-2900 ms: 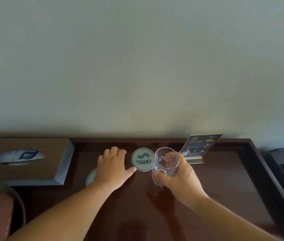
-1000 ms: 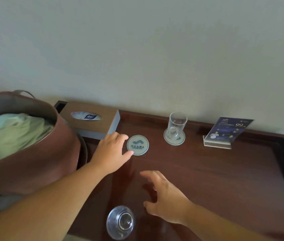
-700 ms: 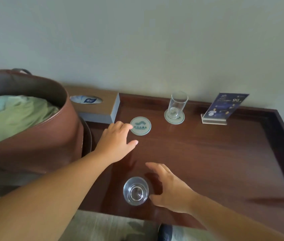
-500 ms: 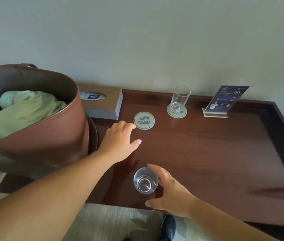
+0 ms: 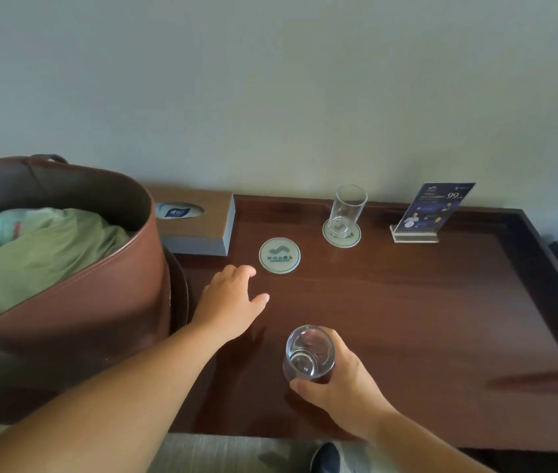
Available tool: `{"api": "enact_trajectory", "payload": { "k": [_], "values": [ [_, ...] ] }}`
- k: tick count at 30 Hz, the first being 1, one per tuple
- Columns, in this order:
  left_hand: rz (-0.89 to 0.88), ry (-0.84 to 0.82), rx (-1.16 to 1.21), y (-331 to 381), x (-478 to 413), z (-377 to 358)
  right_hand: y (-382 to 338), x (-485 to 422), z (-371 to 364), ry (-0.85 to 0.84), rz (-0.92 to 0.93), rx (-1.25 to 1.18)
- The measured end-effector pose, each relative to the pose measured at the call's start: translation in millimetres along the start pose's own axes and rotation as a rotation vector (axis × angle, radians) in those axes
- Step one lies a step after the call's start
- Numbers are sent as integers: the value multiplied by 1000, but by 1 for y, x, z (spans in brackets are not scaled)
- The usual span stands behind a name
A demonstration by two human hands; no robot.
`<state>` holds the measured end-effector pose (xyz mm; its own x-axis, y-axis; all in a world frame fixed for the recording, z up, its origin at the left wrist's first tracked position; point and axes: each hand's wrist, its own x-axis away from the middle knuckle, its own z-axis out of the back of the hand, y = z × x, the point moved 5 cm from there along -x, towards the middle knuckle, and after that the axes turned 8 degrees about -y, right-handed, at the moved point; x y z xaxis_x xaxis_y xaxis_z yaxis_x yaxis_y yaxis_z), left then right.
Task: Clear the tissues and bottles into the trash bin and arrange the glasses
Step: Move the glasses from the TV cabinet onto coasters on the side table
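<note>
My right hand grips a clear glass near the front edge of the dark wooden table. Fingers and thumb wrap its lower part. A second clear glass stands upright on a round white coaster at the back of the table. Another round white coaster with a green logo lies bare to its left. My left hand rests flat on the table, fingertips just short of that bare coaster, holding nothing.
A brown leather trash bin lined with a green bag stands at the left. Behind it sits a tissue box. A blue card in a clear stand is at the back right. The table has a raised rim.
My right hand reached to the glass near the front edge and closed around it. The left hand drew back a little from the bare coaster. The view tilted down.
</note>
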<state>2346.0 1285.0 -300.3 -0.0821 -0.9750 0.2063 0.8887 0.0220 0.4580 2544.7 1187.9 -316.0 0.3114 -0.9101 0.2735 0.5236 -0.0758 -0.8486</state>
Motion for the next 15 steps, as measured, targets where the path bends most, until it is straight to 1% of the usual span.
{"api": "enact_trajectory", "payload": {
  "k": [3, 8, 15],
  "values": [
    [128, -42, 83, 0, -23, -4, -2, -11, 28, 29, 6, -14],
    [395, -58, 316, -1, -69, -18, 2, -40, 73, 69, 29, -30],
    [649, -36, 318, 6, -115, -35, 19, -76, 116, 40, 30, -38]
  ]
}}
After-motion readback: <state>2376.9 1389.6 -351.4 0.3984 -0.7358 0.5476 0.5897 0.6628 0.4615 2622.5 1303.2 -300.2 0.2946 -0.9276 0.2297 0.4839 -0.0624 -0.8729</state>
